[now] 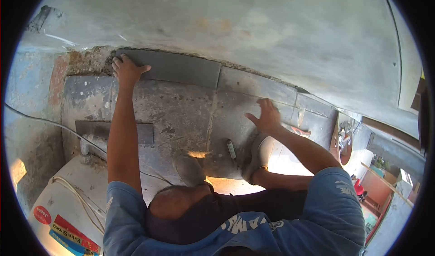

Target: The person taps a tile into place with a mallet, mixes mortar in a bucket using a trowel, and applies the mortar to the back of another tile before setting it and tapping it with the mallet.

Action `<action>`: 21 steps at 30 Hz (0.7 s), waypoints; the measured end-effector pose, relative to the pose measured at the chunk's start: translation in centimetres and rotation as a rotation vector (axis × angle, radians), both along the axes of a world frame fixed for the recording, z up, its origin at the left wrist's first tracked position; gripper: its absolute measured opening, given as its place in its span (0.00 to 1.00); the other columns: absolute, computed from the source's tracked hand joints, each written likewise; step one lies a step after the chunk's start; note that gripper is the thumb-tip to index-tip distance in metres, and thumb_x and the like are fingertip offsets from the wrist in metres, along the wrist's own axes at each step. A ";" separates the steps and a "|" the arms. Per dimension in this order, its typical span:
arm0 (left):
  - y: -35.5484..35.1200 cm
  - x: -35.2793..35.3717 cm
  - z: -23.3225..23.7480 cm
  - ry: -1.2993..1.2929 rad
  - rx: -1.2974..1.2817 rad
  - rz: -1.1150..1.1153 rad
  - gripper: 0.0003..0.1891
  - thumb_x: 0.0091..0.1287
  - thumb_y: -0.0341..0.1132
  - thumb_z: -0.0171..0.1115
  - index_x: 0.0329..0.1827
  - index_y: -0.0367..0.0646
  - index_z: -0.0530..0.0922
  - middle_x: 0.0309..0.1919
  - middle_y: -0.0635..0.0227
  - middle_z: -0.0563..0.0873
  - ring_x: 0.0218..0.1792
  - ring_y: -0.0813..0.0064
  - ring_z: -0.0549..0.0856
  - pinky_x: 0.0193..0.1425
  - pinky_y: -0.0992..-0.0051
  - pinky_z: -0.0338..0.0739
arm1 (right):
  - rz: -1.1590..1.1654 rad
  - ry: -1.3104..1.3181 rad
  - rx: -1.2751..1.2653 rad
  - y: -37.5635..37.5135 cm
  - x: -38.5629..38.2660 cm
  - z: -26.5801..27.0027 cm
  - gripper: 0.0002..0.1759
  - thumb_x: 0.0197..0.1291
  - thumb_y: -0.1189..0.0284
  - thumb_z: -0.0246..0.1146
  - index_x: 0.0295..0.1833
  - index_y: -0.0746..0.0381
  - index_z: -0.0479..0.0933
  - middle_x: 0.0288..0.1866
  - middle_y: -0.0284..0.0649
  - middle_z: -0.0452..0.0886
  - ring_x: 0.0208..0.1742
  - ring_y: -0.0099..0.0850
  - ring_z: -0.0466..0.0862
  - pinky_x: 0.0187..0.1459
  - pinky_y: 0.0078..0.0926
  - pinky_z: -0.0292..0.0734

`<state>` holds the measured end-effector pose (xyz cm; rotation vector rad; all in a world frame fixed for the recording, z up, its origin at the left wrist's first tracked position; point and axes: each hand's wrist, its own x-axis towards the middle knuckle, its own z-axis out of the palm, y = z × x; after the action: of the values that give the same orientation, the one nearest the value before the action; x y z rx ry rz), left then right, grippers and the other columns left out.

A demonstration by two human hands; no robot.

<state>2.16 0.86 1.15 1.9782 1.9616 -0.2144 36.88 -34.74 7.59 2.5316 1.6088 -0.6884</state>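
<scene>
A narrow dark grey tile (181, 68) lies along the foot of the wall. My left hand (128, 71) reaches out to its left end, thumb spread away from the fingers, which rest at the tile's edge. My right hand (267, 115) is over the lighter floor tiles (240, 104), fingers and thumb apart, holding nothing. A marker-like pen (231, 149) lies below and left of that hand, close to my shoe. Just beyond my right wrist, a tool with orange-red handles (297, 130) is partly hidden.
Rough bare mortar (90, 61) shows left of the tile, under the wall (235, 24). Another dark tile strip (141, 132) lies behind my left forearm. A white tank (54, 201) with a pipe stands at lower left, a cable (50, 121) running across. A brown-edged basin-like object (340, 140) is at right.
</scene>
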 end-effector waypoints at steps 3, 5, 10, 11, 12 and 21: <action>0.9 -1.1 -1.9 -0.032 0.093 -0.001 0.70 0.40 0.70 0.78 0.79 0.33 0.52 0.77 0.37 0.53 0.78 0.40 0.53 0.78 0.44 0.54 | -0.152 -0.112 -0.125 -5.0 4.2 2.1 0.41 0.52 0.44 0.73 0.62 0.60 0.70 0.57 0.46 0.73 0.62 0.45 0.75 0.61 0.44 0.74; 1.3 -2.0 -3.2 -0.086 0.135 0.084 0.73 0.36 0.73 0.77 0.79 0.32 0.54 0.75 0.37 0.58 0.76 0.39 0.59 0.75 0.44 0.59 | -0.225 -0.168 -0.177 -6.7 5.2 2.6 0.41 0.52 0.43 0.73 0.62 0.60 0.70 0.56 0.46 0.72 0.61 0.45 0.75 0.61 0.44 0.74; 0.4 -1.9 -2.2 -0.033 0.201 0.024 0.74 0.35 0.75 0.76 0.78 0.31 0.55 0.73 0.37 0.62 0.74 0.40 0.63 0.73 0.45 0.63 | -0.171 -0.163 0.055 -4.7 4.5 0.2 0.38 0.56 0.48 0.72 0.63 0.61 0.70 0.59 0.48 0.72 0.64 0.46 0.72 0.62 0.45 0.73; 0.4 -1.6 -1.9 -0.014 0.173 0.025 0.74 0.35 0.76 0.76 0.78 0.31 0.55 0.73 0.37 0.62 0.74 0.39 0.62 0.73 0.45 0.63 | -0.190 -0.105 0.135 -3.3 3.7 -0.6 0.36 0.57 0.50 0.72 0.63 0.61 0.71 0.60 0.49 0.72 0.63 0.47 0.73 0.62 0.46 0.73; 0.5 -1.2 -1.5 -0.014 0.177 0.025 0.74 0.35 0.76 0.76 0.78 0.31 0.55 0.73 0.37 0.62 0.74 0.39 0.62 0.73 0.45 0.63 | -0.236 -0.027 0.203 -1.5 2.5 -1.3 0.35 0.57 0.51 0.72 0.62 0.62 0.72 0.58 0.50 0.74 0.61 0.48 0.75 0.61 0.45 0.74; 0.4 -1.0 -0.7 0.020 0.095 0.030 0.73 0.36 0.74 0.76 0.78 0.31 0.54 0.74 0.35 0.59 0.75 0.39 0.60 0.73 0.41 0.60 | -0.530 0.338 0.536 14.4 -9.7 -5.4 0.35 0.55 0.58 0.74 0.66 0.62 0.76 0.52 0.51 0.79 0.49 0.44 0.82 0.54 0.40 0.78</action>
<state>1.14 1.29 0.42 2.0107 2.0477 -0.1364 27.22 -20.35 2.19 3.4659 1.3321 -0.8551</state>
